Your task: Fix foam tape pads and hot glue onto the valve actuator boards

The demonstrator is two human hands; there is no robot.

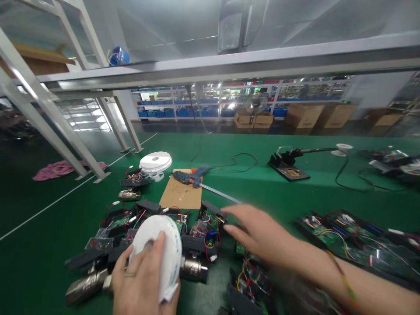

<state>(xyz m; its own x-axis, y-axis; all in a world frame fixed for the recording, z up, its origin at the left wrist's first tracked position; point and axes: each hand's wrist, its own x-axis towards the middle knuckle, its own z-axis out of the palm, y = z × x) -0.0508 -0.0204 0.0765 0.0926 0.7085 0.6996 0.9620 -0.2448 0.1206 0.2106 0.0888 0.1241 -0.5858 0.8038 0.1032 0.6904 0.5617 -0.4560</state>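
Observation:
A white roll of tape (169, 245) with blue print round its edge is gripped in my left hand (141, 275), fingers spread over its face near the core hole. A loose tape end hangs at its bottom. My right hand (252, 229), slightly blurred, is held with thumb and forefinger apart beside a black housing (213, 212) with a green circuit board; I cannot tell whether the fingertips touch it. Around and behind the roll lie several black housings with boards, wires and metal valve bodies, one valve (195, 269) just right of the roll.
A glue gun (192, 177) with a clear glue stick lies on a brown board (180, 199). Behind left are more white rolls (155, 162). A soldering iron in its stand (288, 164) sits at right, with more circuit assemblies (357, 245) nearer. A shelf beam (210, 65) crosses above.

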